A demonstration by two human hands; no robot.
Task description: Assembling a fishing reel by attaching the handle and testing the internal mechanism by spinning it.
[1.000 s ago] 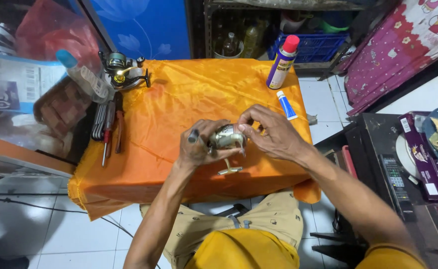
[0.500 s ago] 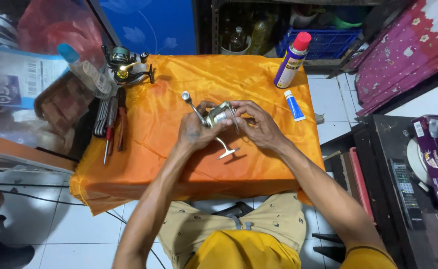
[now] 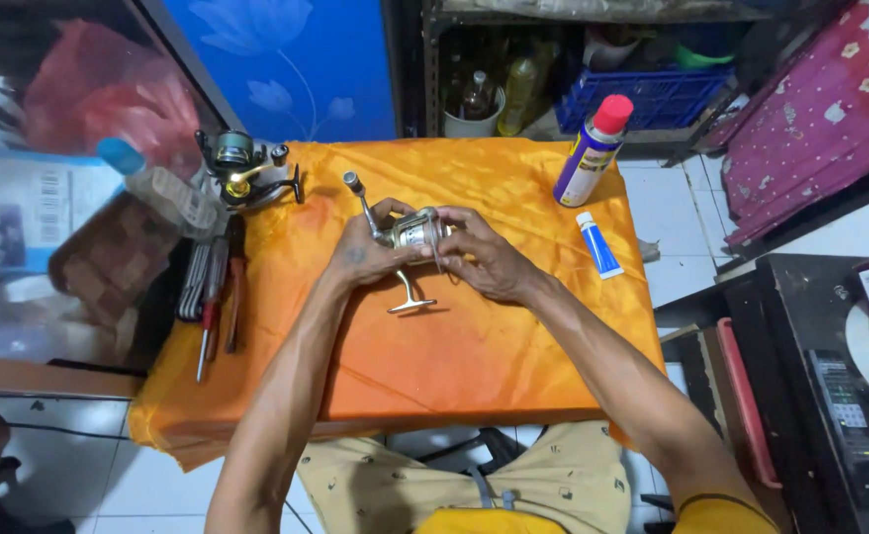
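Both hands grip a fishing reel above an orange-draped table

An orange cloth (image 3: 474, 346) covers the small table; above its middle the spinning reel (image 3: 412, 234) sits between the two hands, touching both. Its crank handle (image 3: 357, 193) points up and away to the left, its foot (image 3: 411, 302) hangs down toward the cloth. The left hand (image 3: 363, 255) curls closed around the reel body from the left; the right hand (image 3: 479, 259) pinches the spool end from the right, fingers partly bent. Neither hand is nearer; the reel lies square between them. A second reel (image 3: 241, 168) rests at the far left corner, screwdrivers (image 3: 215, 297) along the left edge, a spray can (image 3: 591, 153) and blue tube (image 3: 598, 245) stand well apart on the right.
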